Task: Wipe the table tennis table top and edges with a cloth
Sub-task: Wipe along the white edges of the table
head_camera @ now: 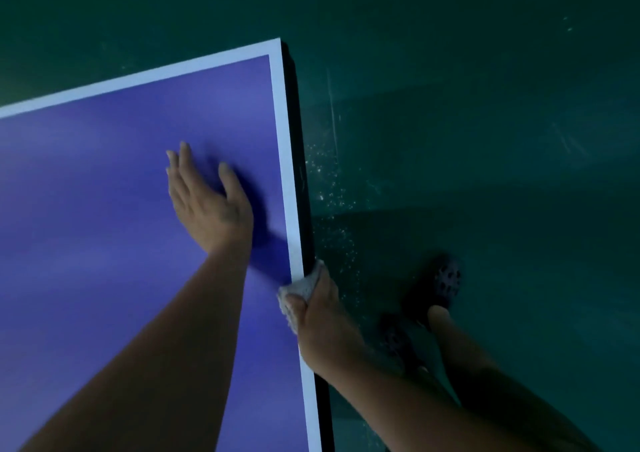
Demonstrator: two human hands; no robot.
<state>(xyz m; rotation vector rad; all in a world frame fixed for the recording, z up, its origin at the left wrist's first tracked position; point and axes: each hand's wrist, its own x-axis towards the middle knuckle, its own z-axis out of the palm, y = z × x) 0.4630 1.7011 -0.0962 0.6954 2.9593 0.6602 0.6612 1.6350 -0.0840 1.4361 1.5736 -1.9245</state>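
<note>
From my seat I see the left hand (207, 202) laid flat on the blue table top (104, 230), fingers straight and close together with the thumb held apart. It holds nothing and seems only to brace. The right hand (322, 323) grips the pale cloth (304, 287), thumb on top and the other fingers curled under it out of sight. It presses the wad onto the long side of the table, where the white border line (287, 160) meets the black side edge (305, 209). The cloth touches both, well short of the far corner (280, 41). I judge the step in hand to be the edge wipe along this side. The stretch from the cloth up to the corner looks left to do, and so may the far end edge. I cannot tell whether the top is finished: it shows faint lighter and darker patches, which could be damp streaks or just blur and lighting. The other sides of the table are out of view. Pale specks (332, 188) lie on the green floor (485, 122) beside the edge, near a dark shoe (446, 280).
</note>
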